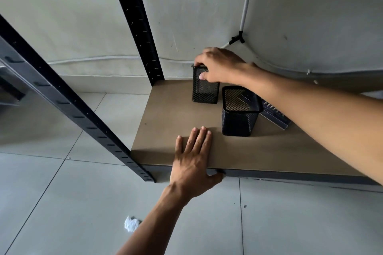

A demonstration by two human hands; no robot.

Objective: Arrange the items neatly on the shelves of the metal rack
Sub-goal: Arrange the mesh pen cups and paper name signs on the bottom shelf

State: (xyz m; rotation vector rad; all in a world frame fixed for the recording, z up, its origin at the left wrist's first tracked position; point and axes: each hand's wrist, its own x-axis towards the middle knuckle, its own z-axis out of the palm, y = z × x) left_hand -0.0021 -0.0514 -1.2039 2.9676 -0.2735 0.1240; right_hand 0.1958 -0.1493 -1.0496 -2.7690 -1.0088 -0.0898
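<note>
Right hand: your right hand (219,66) grips the top rim of the far cup (205,87), fingers over the back edge, thumb pressed on the mesh front.
Left hand: your left hand (193,155) lies flat on the shelf (165,130) at its front edge, fingers spread and released, thumb hooked under the lip; it holds nothing.
Far cup: black mesh, square, standing on the shelf near the back post (136,25), tilted a little towards you.
Near cup: a second black mesh cup (240,112) stands upright just right of and in front of the first, apart from it, something dark lying inside.
Box: a dark box (275,116) with pale lettering lies flat behind the near cup, partly hidden by your right forearm.
Floor: a crumpled white scrap (131,223) lies on the tiles (83,203) beside your left forearm.
Wall: a white pole (247,0) leans in the corner.
</note>
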